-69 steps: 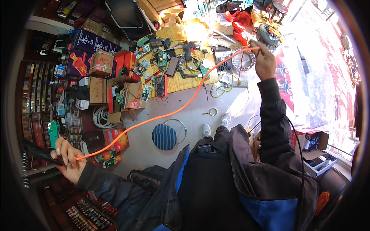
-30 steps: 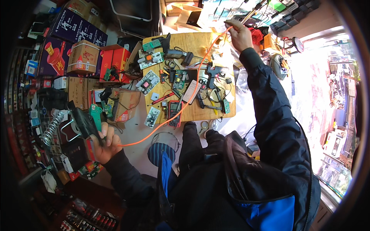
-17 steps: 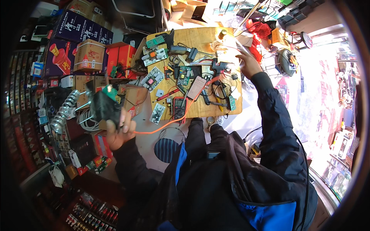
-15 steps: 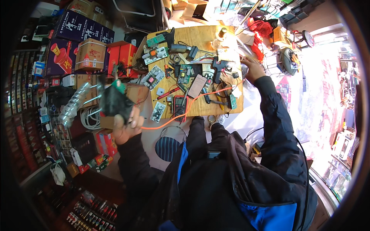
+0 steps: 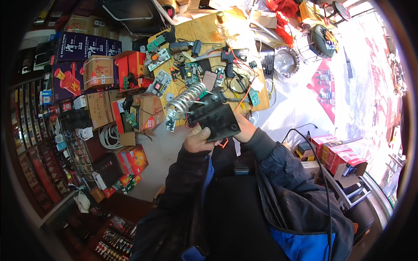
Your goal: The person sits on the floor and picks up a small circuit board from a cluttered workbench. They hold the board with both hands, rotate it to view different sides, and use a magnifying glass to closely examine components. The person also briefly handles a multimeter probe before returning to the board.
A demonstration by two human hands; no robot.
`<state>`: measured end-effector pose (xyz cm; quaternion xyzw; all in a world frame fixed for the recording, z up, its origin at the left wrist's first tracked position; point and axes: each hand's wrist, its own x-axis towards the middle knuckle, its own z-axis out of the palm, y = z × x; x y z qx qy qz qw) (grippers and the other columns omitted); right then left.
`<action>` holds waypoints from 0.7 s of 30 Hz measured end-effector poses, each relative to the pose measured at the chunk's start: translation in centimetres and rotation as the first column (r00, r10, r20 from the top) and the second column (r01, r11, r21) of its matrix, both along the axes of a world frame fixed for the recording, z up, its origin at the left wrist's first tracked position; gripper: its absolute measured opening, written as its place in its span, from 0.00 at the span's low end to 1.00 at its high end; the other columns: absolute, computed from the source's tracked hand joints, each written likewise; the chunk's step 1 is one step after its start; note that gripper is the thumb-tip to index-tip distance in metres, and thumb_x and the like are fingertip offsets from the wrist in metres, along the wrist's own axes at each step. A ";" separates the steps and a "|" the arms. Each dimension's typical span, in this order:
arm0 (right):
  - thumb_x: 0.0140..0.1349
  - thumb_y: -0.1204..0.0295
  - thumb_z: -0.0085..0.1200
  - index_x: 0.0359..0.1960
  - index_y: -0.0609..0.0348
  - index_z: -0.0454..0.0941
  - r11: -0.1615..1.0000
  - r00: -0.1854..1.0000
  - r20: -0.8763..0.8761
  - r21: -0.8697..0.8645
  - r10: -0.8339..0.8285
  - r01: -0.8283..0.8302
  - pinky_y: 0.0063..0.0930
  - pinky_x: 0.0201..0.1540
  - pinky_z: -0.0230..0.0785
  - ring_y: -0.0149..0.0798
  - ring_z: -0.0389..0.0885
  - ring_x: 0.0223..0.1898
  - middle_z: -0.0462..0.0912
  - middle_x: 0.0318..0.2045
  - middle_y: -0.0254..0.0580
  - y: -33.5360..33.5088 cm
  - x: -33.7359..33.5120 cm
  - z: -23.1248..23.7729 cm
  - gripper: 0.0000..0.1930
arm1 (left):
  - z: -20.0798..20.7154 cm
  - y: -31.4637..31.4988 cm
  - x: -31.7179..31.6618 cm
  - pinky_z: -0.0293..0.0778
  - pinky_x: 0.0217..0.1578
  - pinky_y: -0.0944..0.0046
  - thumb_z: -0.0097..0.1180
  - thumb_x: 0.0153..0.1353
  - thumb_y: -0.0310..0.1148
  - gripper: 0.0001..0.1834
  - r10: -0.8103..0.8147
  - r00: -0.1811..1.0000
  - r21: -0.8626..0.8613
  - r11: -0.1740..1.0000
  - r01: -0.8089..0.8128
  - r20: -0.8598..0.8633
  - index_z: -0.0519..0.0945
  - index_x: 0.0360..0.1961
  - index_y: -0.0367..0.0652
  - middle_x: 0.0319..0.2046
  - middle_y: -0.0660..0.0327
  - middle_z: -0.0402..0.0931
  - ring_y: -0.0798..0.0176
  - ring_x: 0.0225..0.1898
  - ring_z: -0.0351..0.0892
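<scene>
In front of me, over the near edge of the table, I hold a soldering iron stand with a black plate-like base (image 5: 220, 123) and a silver wire coil (image 5: 187, 101). My left hand (image 5: 199, 140) is closed on the base's lower left corner, thumb on top. Around the base's right side, my right hand (image 5: 246, 128) grips too, most of its fingers hidden beneath. An orange cord (image 5: 247, 94) runs from the table toward the stand, and a bit of orange shows below the base.
The wooden table (image 5: 201, 26) bears several circuit boards (image 5: 160, 82), cables, a black glue-gun-shaped tool (image 5: 228, 61) and a glass bottle (image 5: 221, 25). Cardboard boxes (image 5: 99, 71) are stacked at the left. A metal basin (image 5: 286, 61) and red boxes (image 5: 337, 152) lie at the right.
My left hand has brought the stand from the far left to the middle. The right hand has left the table's right edge and now holds the stand too. The view has shifted.
</scene>
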<state>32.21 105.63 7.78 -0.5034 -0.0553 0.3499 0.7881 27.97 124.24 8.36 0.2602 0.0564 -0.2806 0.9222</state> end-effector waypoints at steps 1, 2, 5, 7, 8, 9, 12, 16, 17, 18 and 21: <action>0.65 0.67 0.61 0.52 0.65 0.78 0.999 0.998 -0.051 -0.030 0.030 -0.032 0.27 0.48 0.75 0.31 0.83 0.44 0.86 0.41 0.39 -0.6 -0.6 -0.4 0.18 | -0.4 -0.7 -0.4 0.70 0.37 0.61 0.54 0.70 0.39 0.26 -0.044 0.998 -0.045 0.998 0.046 0.032 0.69 0.64 0.36 0.52 0.52 0.78 0.60 0.37 0.75; 0.64 0.68 0.62 0.50 0.65 0.79 0.999 0.999 0.036 -0.014 -0.035 0.035 0.27 0.47 0.75 0.31 0.83 0.42 0.86 0.40 0.38 -1.1 -1.1 -0.6 0.17 | -0.6 -1.3 -0.9 0.71 0.43 0.58 0.54 0.69 0.38 0.27 -0.052 0.999 -0.026 0.998 0.052 0.008 0.68 0.64 0.34 0.54 0.50 0.77 0.56 0.43 0.76; 0.57 0.71 0.66 0.46 0.65 0.81 0.985 0.972 0.177 -0.049 -0.155 0.166 0.27 0.44 0.76 0.30 0.83 0.40 0.87 0.39 0.38 -2.8 -2.3 -1.3 0.17 | -0.8 -3.0 -2.0 0.64 0.67 0.47 0.52 0.69 0.36 0.31 -0.077 0.993 0.069 0.994 0.083 -0.084 0.62 0.69 0.31 0.63 0.46 0.71 0.47 0.65 0.72; 0.55 0.72 0.66 0.45 0.65 0.81 0.985 0.970 0.200 -0.072 -0.140 0.157 0.27 0.44 0.75 0.30 0.83 0.40 0.87 0.38 0.38 -4.0 -2.5 -1.8 0.16 | -1.0 -4.4 -2.7 0.62 0.69 0.46 0.52 0.70 0.35 0.32 -0.075 0.995 0.093 0.992 0.081 -0.059 0.61 0.70 0.30 0.65 0.47 0.70 0.47 0.66 0.70; 0.55 0.72 0.66 0.44 0.65 0.81 0.984 0.970 0.207 -0.089 -0.131 0.152 0.27 0.44 0.75 0.31 0.83 0.40 0.87 0.38 0.38 -4.6 -2.5 -2.2 0.16 | -1.1 -5.0 -2.9 0.61 0.69 0.46 0.52 0.70 0.35 0.32 -0.075 0.996 0.105 0.991 0.080 -0.043 0.61 0.70 0.30 0.65 0.47 0.70 0.47 0.67 0.69; 0.60 0.70 0.62 0.44 0.64 0.81 0.987 0.972 0.197 -0.078 -0.125 0.143 0.26 0.42 0.74 0.31 0.83 0.40 0.87 0.38 0.38 -5.5 -2.5 -2.4 0.13 | -1.3 -5.3 -3.3 0.60 0.70 0.46 0.52 0.71 0.35 0.31 -0.052 0.997 0.144 0.988 0.059 -0.049 0.62 0.70 0.30 0.66 0.49 0.69 0.48 0.68 0.68; 0.65 0.67 0.55 0.46 0.64 0.80 0.960 0.900 -0.334 -0.094 -0.281 0.265 0.25 0.41 0.73 0.31 0.82 0.38 0.86 0.37 0.38 -6.8 -2.3 -3.4 0.13 | -3.1 -5.1 -4.9 0.59 0.70 0.47 0.54 0.70 0.37 0.31 0.032 0.998 0.132 0.991 -0.025 -0.052 0.64 0.70 0.34 0.66 0.50 0.70 0.49 0.68 0.67; 0.67 0.65 0.49 0.49 0.68 0.74 0.926 0.917 -0.246 -0.293 -0.315 0.239 0.32 0.46 0.74 0.38 0.82 0.36 0.81 0.31 0.41 -12.4 -2.2 -2.9 0.17 | -7.9 0.2 -8.2 0.74 0.59 0.53 0.52 0.73 0.41 0.28 0.037 0.951 0.283 0.958 0.055 -0.308 0.67 0.69 0.39 0.60 0.53 0.76 0.51 0.61 0.77; 0.67 0.63 0.48 0.50 0.67 0.74 0.912 0.917 -0.213 -0.316 -0.337 0.262 0.31 0.44 0.73 0.37 0.80 0.34 0.78 0.29 0.39 -13.7 -2.5 -2.3 0.19 | -9.8 1.3 -8.9 0.81 0.50 0.56 0.51 0.74 0.41 0.25 0.058 0.926 0.352 0.932 0.083 -0.374 0.70 0.65 0.39 0.54 0.52 0.80 0.52 0.53 0.83; 0.66 0.62 0.48 0.50 0.67 0.74 0.882 0.908 -0.189 -0.375 -0.374 0.285 0.30 0.42 0.72 0.35 0.78 0.32 0.76 0.27 0.37 -15.0 -3.0 -1.6 0.20 | -11.9 2.3 -9.6 0.82 0.48 0.56 0.51 0.74 0.41 0.23 0.038 0.899 0.367 0.920 0.138 -0.435 0.70 0.64 0.39 0.52 0.51 0.81 0.52 0.52 0.84; 0.65 0.63 0.45 0.49 0.67 0.76 0.834 0.927 -0.062 -0.462 -0.370 0.302 0.20 0.33 0.61 0.26 0.69 0.27 0.71 0.24 0.30 -18.0 -4.6 0.6 0.20 | -18.4 4.0 -11.2 0.83 0.40 0.58 0.54 0.73 0.39 0.19 0.041 0.792 0.409 0.872 0.270 -0.610 0.72 0.58 0.39 0.46 0.47 0.83 0.51 0.43 0.87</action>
